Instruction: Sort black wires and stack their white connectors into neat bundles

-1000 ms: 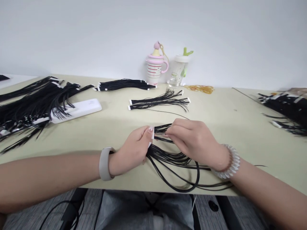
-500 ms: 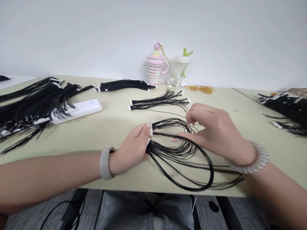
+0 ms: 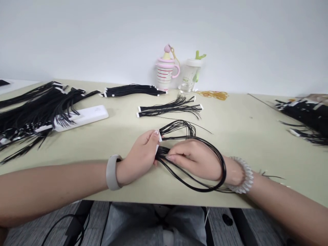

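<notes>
Two white connectors (image 3: 160, 136) of a black wire harness are pinched in my left hand (image 3: 139, 155), near the middle of the table. From them the black wires (image 3: 214, 150) curve right in a wide loop and back. My right hand (image 3: 198, 159) reaches through that loop, its thumb and fingers closed on wires just right of the lower connector. The loop passes over the back of my right hand near the wrist. Some loose wire ends show beyond my right forearm.
Behind lie short black harnesses (image 3: 169, 108), a long bundle (image 3: 133, 90), a pink-lidded mug (image 3: 164, 73), a clear cup (image 3: 189, 77) and yellow bands (image 3: 214, 95). A large wire pile (image 3: 33, 109) overlaps a white case (image 3: 89, 118) at left; another pile (image 3: 307, 116) lies right.
My right hand has moved left and down, from above the wires into the loop, and closed on wires by the connector. The upper wires are gathered closer to my left hand.
</notes>
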The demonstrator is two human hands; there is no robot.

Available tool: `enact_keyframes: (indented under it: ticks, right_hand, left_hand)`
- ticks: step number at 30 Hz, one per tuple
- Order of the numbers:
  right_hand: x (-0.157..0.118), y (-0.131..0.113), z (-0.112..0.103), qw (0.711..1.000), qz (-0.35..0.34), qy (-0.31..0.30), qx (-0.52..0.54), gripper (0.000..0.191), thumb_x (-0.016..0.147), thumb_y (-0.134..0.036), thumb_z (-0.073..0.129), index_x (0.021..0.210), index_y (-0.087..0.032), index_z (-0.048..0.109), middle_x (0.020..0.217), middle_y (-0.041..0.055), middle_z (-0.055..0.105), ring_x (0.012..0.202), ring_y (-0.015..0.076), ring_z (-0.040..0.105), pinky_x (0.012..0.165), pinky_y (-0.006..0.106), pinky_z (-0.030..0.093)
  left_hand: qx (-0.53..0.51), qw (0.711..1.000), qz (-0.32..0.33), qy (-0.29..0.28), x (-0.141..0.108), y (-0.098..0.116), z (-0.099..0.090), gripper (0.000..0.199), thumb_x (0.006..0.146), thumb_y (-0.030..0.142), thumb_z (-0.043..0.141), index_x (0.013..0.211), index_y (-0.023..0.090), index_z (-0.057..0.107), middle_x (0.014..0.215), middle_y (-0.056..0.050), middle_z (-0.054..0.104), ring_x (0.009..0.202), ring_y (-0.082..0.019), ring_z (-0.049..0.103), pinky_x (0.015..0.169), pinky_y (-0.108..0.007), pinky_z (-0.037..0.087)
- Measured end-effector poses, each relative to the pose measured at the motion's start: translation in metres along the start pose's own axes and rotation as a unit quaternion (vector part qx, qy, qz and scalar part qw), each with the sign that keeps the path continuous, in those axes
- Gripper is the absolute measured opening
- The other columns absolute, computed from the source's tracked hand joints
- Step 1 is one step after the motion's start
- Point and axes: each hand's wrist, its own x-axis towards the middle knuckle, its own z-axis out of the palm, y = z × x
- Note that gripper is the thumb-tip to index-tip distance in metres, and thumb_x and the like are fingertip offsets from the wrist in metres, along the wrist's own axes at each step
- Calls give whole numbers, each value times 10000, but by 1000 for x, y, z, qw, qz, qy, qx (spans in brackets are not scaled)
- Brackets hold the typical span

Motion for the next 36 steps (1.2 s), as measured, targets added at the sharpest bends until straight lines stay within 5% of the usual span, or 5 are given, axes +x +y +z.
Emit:
enact_keyframes:
  ticks: [17, 23, 26, 30, 36]
  right_hand:
    - [-12, 10, -26, 983, 3, -17, -184, 192, 821, -195, 452, 662, -171, 557, 649, -5, 573, 588, 89, 477, 575, 221, 364]
    - [-21, 30, -66, 927, 112, 303, -188, 64, 707, -167, 586, 691, -165, 649, 498, -14, 548, 450, 72, 450, 507, 243, 381]
    - [-21, 38, -76, 864, 69, 495, 55, 150, 683, -108, 598, 810, -148, 668, 760, 61, 646, 691, 133, 584, 627, 281, 444]
    - [-20, 35, -80, 785, 40, 537, 305, 251, 754, -74, 497, 935, -180, 637, 837, 40, 635, 517, 49, 495, 520, 254, 389]
    - [-14, 10, -50, 933, 89, 327, 123, 129, 789, -203, 540, 909, -197, 590, 640, -10, 603, 436, 60, 416, 432, 225, 303]
  left_hand:
    - [45, 998, 37, -17, 2, 0, 1, 354, 878, 421, 297, 635, 176, 378, 581, 37, 367, 520, -89, 337, 514, -234, 310]
    - [39, 998, 45, -26, 1, 0, 1, 355, 882, 423, 284, 638, 180, 370, 567, 43, 343, 510, -87, 314, 518, -232, 303]
    - [43, 998, 47, -28, 1, 2, 0, 357, 883, 417, 283, 627, 180, 357, 561, 42, 344, 508, -88, 305, 508, -232, 294]
    - [38, 997, 54, -33, 0, 1, 1, 366, 885, 414, 284, 608, 180, 335, 565, 40, 342, 523, -89, 312, 515, -230, 295]
    - [25, 998, 49, -42, 0, -2, 1, 367, 884, 425, 284, 621, 177, 348, 581, 42, 356, 530, -83, 324, 524, -226, 300]
